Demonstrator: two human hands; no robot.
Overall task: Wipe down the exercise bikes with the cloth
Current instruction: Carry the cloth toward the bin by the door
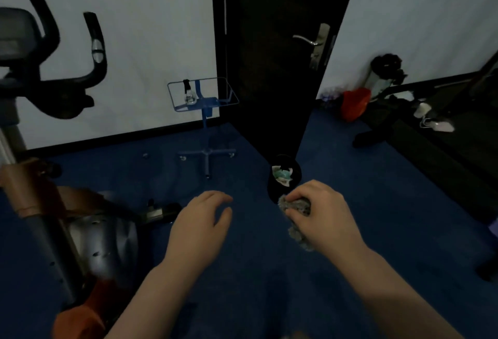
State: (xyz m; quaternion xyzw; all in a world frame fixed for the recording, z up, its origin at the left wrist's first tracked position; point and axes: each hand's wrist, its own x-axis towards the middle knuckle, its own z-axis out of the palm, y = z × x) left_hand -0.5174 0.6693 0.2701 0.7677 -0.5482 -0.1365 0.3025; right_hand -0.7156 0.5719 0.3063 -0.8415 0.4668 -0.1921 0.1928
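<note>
An exercise bike (pixel 89 241) fills the left side, with black handlebars (pixel 67 69), a grey console, a silver flywheel cover and orange trim. My right hand (pixel 326 214) is shut on a bunched grey fluffy cloth (pixel 296 220), held in the air over the blue floor, to the right of the bike. My left hand (pixel 204 220) hovers beside it with fingers apart and nothing in it. Neither hand touches the bike.
A blue wire-basket stand (pixel 203 101) stands by the white wall. A dark open door (pixel 272 63) is ahead, with a small black bin (pixel 283 177) holding rubbish at its foot. A red bag (pixel 353 106) and clutter lie at the right beside dark equipment.
</note>
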